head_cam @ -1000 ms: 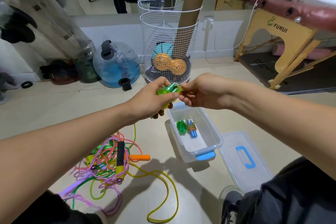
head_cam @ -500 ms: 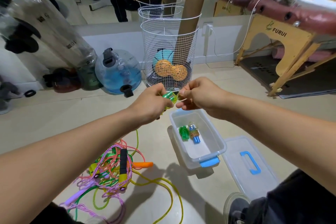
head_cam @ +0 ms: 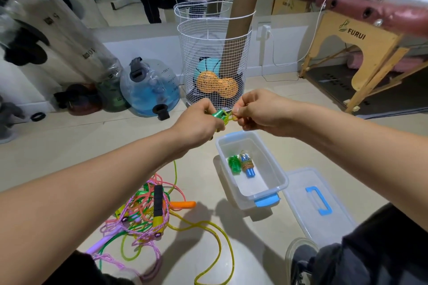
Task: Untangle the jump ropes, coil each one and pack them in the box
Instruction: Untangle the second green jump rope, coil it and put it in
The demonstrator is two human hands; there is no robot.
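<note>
Green plastic jump rope handles (head_cam: 219, 115) are bunched in the left hand (head_cam: 199, 125), fingers curled round them, held up in the air just above the far end of the clear storage box (head_cam: 275, 170). Right hand (head_cam: 259, 112) is right beside it, pinching the yellow-green rope (head_cam: 233, 118) where it comes off the handles. Inside the box there's already a coiled green rope (head_cam: 234, 164) and a blue-handled one (head_cam: 247, 165), side by side and touching. Box lid (head_cam: 318, 203) with the blue handle lies on the floor just right of the box. Left of the box is the tangled pile of ropes (head_cam: 148, 213), pink, orange, green and yellow. Behind the box stands a white wire basket (head_cam: 214, 53).
</note>
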